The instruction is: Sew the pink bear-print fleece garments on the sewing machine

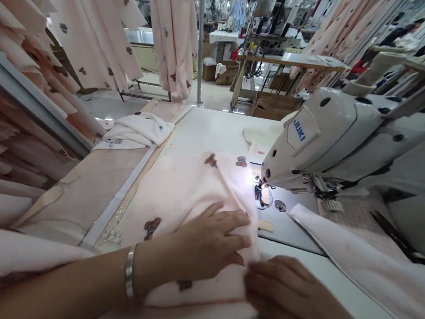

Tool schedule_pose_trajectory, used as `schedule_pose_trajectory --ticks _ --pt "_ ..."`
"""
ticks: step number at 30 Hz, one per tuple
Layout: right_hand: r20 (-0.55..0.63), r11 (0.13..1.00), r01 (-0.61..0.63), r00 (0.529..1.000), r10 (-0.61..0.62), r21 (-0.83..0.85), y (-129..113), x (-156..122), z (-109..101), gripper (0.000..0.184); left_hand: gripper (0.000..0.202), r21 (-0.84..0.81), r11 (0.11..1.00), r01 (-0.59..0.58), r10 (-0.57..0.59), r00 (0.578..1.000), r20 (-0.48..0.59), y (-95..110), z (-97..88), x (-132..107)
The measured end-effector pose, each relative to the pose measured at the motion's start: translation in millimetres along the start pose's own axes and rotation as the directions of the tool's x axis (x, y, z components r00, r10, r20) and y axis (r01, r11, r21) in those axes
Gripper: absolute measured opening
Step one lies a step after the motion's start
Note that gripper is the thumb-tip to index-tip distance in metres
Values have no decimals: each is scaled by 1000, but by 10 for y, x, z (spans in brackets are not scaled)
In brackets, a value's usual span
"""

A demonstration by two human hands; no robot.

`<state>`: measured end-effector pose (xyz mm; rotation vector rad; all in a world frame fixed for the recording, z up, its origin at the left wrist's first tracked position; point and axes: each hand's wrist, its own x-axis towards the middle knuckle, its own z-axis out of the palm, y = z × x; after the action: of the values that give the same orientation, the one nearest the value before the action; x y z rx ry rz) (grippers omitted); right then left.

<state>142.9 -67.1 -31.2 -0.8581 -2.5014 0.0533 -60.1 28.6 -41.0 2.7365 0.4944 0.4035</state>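
Observation:
A pale pink plush fabric piece [178, 192] printed with brown bears spreads over the white sewing table. My left hand [215, 238], with a silver bangle at the wrist, lies on it, fingers apart and pressing down near its right edge. Closer to me, my right hand [283, 290] is slightly blurred, its fingers closed on that edge. The fabric's far right side lies beside the lit presser foot [259, 191] of a white JUKI sewing machine [313, 126]. What the right fingertips pinch underneath is hidden.
Black scissors [400, 237] and a pink fabric strip [354, 246] lie right of the needle plate. A folded white cloth [135, 131] rests at the back left. Pink printed pieces [101, 35] hang from racks behind a metal pole [200, 46].

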Motion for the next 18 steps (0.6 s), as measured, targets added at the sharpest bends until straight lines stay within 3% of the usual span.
schedule_pose_trajectory --ticks 2,4,7,9,15,18 --pt "29 998 -17 999 15 63 -72 -47 -29 16 27 -8 997 81 -81 995 -62 80 12 -80" --pt "41 992 -112 993 110 64 11 -89 -56 25 29 81 988 135 -126 987 -104 72 26 -23" --pt "-32 961 -273 962 272 -46 282 -73 -20 43 32 280 954 103 -85 994 -75 0 26 153" --pt "-39 947 -320 947 319 -34 414 2 61 49 32 368 928 56 -36 998 -60 -22 -2 214" --pt "-26 930 -361 931 364 74 334 289 253 27 29 497 868 14 75 985 -158 23 -125 69" --pt "-36 937 -340 938 344 76 281 335 280 23 27 487 873 24 46 990 -131 66 -141 11"
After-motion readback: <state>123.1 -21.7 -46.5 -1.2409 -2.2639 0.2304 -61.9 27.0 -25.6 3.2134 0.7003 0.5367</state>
